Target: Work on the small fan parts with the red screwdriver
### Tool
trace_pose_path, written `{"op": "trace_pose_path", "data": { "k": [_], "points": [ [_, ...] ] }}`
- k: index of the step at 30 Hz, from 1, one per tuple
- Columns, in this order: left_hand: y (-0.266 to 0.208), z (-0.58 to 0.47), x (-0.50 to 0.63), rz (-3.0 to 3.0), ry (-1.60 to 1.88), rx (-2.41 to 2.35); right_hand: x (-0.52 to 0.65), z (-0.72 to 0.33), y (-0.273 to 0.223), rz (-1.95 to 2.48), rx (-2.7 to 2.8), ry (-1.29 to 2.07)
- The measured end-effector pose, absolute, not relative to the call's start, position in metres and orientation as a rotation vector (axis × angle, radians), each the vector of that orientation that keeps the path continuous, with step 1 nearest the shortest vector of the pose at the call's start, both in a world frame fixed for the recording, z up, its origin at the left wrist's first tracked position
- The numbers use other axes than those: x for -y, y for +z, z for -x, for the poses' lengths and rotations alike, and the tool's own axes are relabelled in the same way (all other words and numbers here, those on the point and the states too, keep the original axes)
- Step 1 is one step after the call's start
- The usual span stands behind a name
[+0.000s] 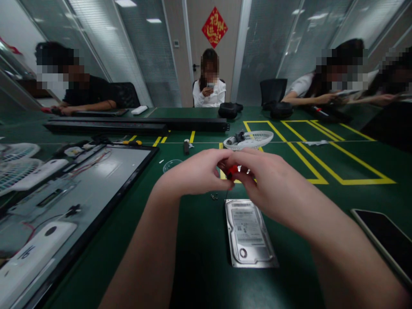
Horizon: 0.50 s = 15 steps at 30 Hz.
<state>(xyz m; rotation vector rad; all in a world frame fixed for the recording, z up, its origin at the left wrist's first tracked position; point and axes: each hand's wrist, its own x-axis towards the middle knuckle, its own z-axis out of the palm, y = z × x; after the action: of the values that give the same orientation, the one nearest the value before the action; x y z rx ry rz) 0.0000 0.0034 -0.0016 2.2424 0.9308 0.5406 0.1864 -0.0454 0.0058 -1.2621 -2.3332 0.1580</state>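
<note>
A screwdriver point(232, 171) with a red and black handle is upright between my hands, its handle mostly hidden by fingers. Below them its thin dark shaft comes down at the top left corner of a silver hard drive point(246, 231), which lies flat, label up. My right hand point(270, 176) pinches the handle from the right. From the left, my left hand point(199, 171) is closed round the same spot, thumb and fingers curled at the handle. Several tiny screws point(214, 197) lie on the table left of the drive's top edge.
On the left lies a large panel point(106, 171) with wires and white parts. A phone point(386, 240) is at right. Beyond my hands are a white basket point(262, 138), a clear round dish point(172, 165) and long black bars point(193, 124). Several people sit around the green table point(199, 266).
</note>
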Motion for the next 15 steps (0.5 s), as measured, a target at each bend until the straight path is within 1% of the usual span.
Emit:
{"op": "trace_pose_path", "data": {
  "k": [3,8,15],
  "points": [
    [-0.0007,-0.0001,-0.0036,-2.258,0.558,-0.913,0.0466,-0.1862,0.0066,1.251,2.335,0.168],
    [-0.0023,-0.0017,-0.0046,-2.260,0.568,-0.934,0.0473,-0.1850,0.0081,1.365,2.297,0.142],
    [-0.0012,-0.0012,-0.0038,-2.248,0.539,-0.936,0.0472,-0.1862,0.0086,1.281,2.326,0.185]
  ]
}}
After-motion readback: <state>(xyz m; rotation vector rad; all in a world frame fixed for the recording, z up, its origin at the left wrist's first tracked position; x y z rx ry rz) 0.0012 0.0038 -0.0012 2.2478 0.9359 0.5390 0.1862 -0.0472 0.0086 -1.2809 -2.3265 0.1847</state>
